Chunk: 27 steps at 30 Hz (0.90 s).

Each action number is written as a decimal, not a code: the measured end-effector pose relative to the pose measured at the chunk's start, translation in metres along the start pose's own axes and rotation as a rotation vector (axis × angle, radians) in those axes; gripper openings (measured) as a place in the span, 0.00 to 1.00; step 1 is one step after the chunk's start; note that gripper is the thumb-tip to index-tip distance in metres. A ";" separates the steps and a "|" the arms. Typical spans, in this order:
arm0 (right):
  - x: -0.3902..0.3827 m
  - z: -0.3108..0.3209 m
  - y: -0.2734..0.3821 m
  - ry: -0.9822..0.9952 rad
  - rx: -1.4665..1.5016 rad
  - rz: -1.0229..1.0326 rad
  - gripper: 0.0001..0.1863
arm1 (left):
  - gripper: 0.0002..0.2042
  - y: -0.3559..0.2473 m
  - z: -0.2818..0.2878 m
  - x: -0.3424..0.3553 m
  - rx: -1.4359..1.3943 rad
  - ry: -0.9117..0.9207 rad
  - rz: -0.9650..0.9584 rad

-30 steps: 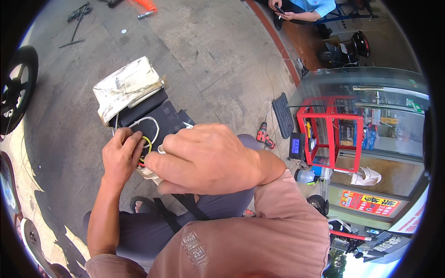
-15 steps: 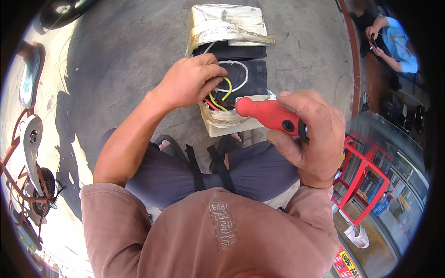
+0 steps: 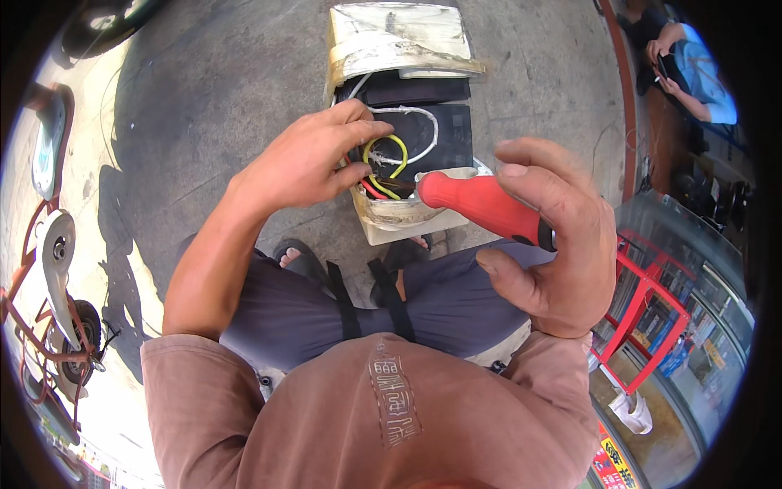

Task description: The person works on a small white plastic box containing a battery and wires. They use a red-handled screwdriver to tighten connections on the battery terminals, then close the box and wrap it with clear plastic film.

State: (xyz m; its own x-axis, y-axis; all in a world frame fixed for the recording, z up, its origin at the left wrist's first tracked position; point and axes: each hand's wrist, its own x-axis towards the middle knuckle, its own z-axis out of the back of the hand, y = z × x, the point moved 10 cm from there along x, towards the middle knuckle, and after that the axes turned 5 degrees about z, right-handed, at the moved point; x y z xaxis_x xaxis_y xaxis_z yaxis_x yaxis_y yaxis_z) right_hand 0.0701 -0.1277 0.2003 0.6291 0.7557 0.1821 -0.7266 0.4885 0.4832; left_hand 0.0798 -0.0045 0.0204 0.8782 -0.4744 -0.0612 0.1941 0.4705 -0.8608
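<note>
The right hand's [image 3: 562, 236] grip holds the red tool [image 3: 481, 204] against the palm, seemingly to leave fingertips [image 3: 511, 169] free — while the left hand's [image 3: 309, 155], parted, meets the yellow wire [image 3: 405, 153] in the grounded white case [image 3: 399, 41].

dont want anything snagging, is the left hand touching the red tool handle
Apart. The head view shows the yellow wire loop and a visible gap between the left hand and the red tool handle.
</note>
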 end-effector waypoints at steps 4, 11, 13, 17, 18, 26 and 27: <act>-0.003 -0.001 0.001 0.023 -0.072 -0.026 0.26 | 0.25 0.000 -0.001 -0.001 -0.067 0.005 -0.002; -0.005 -0.008 0.006 0.085 0.093 0.106 0.25 | 0.22 0.002 0.001 -0.001 -0.150 -0.017 0.023; -0.004 -0.009 0.008 0.069 0.103 0.101 0.24 | 0.21 0.000 0.003 0.001 -0.111 -0.060 0.007; -0.004 -0.009 0.007 0.019 0.097 0.084 0.22 | 0.18 -0.025 -0.006 0.007 0.152 -0.122 -0.194; -0.005 -0.010 0.006 0.023 0.095 0.084 0.22 | 0.17 -0.033 -0.010 0.007 0.211 -0.118 -0.260; -0.008 -0.009 0.013 0.028 0.077 0.100 0.21 | 0.11 -0.030 -0.021 0.018 0.272 -0.022 -0.202; -0.007 -0.009 0.013 0.038 0.076 0.091 0.21 | 0.11 -0.029 -0.022 0.019 0.271 -0.019 -0.203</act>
State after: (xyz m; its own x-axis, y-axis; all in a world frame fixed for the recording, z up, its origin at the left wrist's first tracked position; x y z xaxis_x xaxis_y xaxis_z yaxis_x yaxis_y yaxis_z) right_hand 0.0537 -0.1230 0.1972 0.5497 0.8119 0.1966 -0.7563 0.3839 0.5297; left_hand 0.0814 -0.0435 0.0331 0.8171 -0.5662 0.1089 0.4728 0.5499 -0.6886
